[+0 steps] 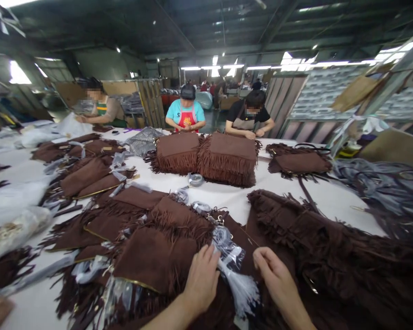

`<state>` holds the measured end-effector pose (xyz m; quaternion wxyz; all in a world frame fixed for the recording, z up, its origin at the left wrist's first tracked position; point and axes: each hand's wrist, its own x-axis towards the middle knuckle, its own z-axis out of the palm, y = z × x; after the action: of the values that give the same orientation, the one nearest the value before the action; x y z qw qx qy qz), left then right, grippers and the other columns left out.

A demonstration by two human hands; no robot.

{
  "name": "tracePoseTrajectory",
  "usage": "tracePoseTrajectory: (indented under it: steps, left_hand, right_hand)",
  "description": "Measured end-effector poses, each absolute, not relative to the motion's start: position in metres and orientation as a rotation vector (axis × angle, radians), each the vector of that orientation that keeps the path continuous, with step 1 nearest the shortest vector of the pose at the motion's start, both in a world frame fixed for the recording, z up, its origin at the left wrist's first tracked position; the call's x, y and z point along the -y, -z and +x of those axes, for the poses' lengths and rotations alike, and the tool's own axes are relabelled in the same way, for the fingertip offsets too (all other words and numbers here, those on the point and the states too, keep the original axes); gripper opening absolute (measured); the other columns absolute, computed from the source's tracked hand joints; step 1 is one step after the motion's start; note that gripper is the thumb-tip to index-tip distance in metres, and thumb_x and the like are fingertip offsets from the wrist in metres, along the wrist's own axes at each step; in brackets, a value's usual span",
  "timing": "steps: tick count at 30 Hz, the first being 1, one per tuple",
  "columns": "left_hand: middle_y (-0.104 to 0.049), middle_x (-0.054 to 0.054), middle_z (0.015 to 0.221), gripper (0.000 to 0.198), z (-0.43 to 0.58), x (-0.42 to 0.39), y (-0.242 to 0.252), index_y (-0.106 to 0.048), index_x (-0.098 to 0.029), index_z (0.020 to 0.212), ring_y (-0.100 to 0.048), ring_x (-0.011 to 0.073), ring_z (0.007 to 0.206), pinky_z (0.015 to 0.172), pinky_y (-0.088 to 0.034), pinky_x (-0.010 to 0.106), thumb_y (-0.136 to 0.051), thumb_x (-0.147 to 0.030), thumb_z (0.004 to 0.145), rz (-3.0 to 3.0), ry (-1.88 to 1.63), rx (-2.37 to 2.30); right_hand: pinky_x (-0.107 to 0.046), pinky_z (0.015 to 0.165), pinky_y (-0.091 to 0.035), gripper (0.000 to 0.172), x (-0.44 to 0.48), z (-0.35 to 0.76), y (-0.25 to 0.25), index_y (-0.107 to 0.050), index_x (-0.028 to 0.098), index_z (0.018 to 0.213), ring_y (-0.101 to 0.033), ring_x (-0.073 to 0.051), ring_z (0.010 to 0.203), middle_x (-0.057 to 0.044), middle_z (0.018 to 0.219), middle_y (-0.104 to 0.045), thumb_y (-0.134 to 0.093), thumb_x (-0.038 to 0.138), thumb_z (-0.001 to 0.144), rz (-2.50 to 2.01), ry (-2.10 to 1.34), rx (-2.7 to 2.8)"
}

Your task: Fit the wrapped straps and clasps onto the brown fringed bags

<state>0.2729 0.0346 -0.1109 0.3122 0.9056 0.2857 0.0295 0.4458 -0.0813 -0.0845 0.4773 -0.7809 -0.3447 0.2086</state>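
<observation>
L hand (201, 277) & R hand (277, 277) are seen nearest cam., both reached in over the pile. L fingers are held together & bent at the edge of a clear pouch (223, 238); whether it is gripped cannot be told. R thumb & index are brought close, gap narrow; whether anything is pinched cannot be told.

Pouch is located btwn the hands, nearer L; a coiled strap is seen in it. White fringe (241, 286) is spread just below pouch, also btwn hands. A dk brown bag (237, 224) is laid flat just behind pouch; contents, if any, not visible.

To L of hands, fringed bags (142, 254) are heaped, some w/ gold-coloured edging; plastic-wrapped parts are mixed in. To R, a lg. brown heap (344, 247) is piled. Far L, a clear sack (17, 231) is filled w/ pale, sm. items, type unclear.

Across white table (223, 199), two stacks (206, 153) of fringed bags are set side by side; a wrapped coil (195, 179) is placed in front. Wrapped straps (385, 178) are bundled at R edge. Three co-workers (186, 112) are seen on the far side.
</observation>
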Motion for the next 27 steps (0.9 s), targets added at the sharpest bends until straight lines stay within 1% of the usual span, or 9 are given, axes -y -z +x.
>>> tracePoseTrajectory:
  steps: [2,7,10,13,17,20,23,25,27]
  left_hand:
    - [-0.026,0.009,0.155,0.056,0.293,-0.058,0.13,-0.038,-0.021,0.143,-0.015,0.0325,0.143,0.115,-0.015,0.054,-0.044,-0.019,0.087,2.484,-0.039,-0.706]
    - [-0.013,0.009,0.159,0.066,0.305,-0.08,0.194,-0.023,-0.019,0.15,-0.012,0.0329,0.145,0.117,-0.011,0.053,-0.046,-0.031,0.09,2.493,0.076,-0.658]
    - [-0.008,0.01,0.159,0.07,0.301,-0.079,0.212,-0.019,-0.018,0.151,-0.01,0.0325,0.145,0.118,-0.009,0.053,-0.048,-0.032,0.089,2.466,0.049,-0.654]
    - [-0.008,0.012,0.159,0.071,0.3,-0.079,0.213,-0.02,-0.018,0.151,-0.011,0.0336,0.145,0.118,-0.01,0.054,-0.049,-0.035,0.089,2.407,0.018,-0.622]
    - [-0.011,0.016,0.158,0.074,0.303,-0.084,0.211,-0.025,-0.015,0.15,-0.012,0.0371,0.144,0.117,-0.01,0.057,-0.055,-0.034,0.085,2.335,0.035,-0.623]
    - [-0.025,0.016,0.155,0.07,0.303,-0.09,0.197,-0.038,-0.016,0.144,-0.024,0.0371,0.14,0.115,-0.018,0.055,-0.06,-0.025,0.078,2.281,0.002,-0.618]
    - [-0.048,0.013,0.14,0.052,0.287,-0.09,0.157,-0.054,-0.018,0.13,-0.044,0.0279,0.129,0.11,-0.034,0.046,-0.047,-0.011,0.079,2.166,-0.403,-0.805]
    - [-0.049,0.015,0.138,0.05,0.264,-0.082,0.118,-0.051,-0.017,0.13,-0.044,0.0267,0.128,0.109,-0.035,0.046,-0.041,-0.011,0.082,2.114,-0.809,-0.929]
    - [-0.042,0.016,0.143,0.054,0.236,-0.067,0.077,-0.042,-0.016,0.138,-0.037,0.0298,0.133,0.11,-0.03,0.05,-0.048,-0.019,0.084,2.156,-1.078,-0.845]
  right_hand:
    - [-0.022,0.056,-0.043,0.031,0.036,0.468,0.091,-0.055,0.022,0.075,-0.055,-0.015,0.059,0.002,0.062,-0.056,-0.04,0.044,0.089,-1.996,-0.476,1.018]
    - [-0.025,0.067,-0.043,0.026,-0.072,0.481,0.137,-0.065,0.021,0.104,-0.063,-0.018,0.072,0.0,0.071,-0.067,-0.047,0.023,0.085,-2.215,-0.489,1.312]
    - [-0.026,0.072,-0.041,0.019,-0.105,0.48,0.158,-0.067,0.022,0.093,-0.063,-0.019,0.082,-0.003,0.079,-0.069,-0.051,0.019,0.083,-2.236,-0.529,1.384]
    - [-0.027,0.072,-0.039,0.016,-0.118,0.485,0.154,-0.065,0.02,0.078,-0.06,-0.019,0.083,-0.005,0.081,-0.065,-0.05,0.018,0.084,-2.247,-0.552,1.428]
    - [-0.026,0.069,-0.038,0.025,-0.12,0.499,0.103,-0.055,0.02,0.065,-0.054,-0.016,0.075,-0.001,0.07,-0.056,-0.044,0.027,0.086,-2.173,-0.591,1.465]
    - [-0.024,0.054,-0.033,0.032,-0.107,0.497,0.042,-0.044,0.022,0.058,-0.044,-0.013,0.057,0.005,0.056,-0.042,-0.039,0.038,0.086,-2.099,-0.663,1.475]
    - [-0.022,0.042,-0.02,0.034,-0.077,0.474,-0.02,-0.041,0.023,0.062,-0.027,-0.008,0.043,0.009,0.051,-0.033,-0.042,0.049,0.083,-1.939,-0.955,1.325]
    - [-0.023,0.041,-0.013,0.036,-0.051,0.448,-0.053,-0.042,0.022,0.063,-0.02,-0.007,0.042,0.01,0.05,-0.032,-0.051,0.053,0.079,-1.782,-1.206,1.222]
    - [-0.023,0.041,-0.011,0.037,-0.026,0.417,-0.077,-0.044,0.021,0.061,-0.019,-0.006,0.043,0.01,0.05,-0.034,-0.058,0.052,0.076,-1.672,-1.34,1.218]
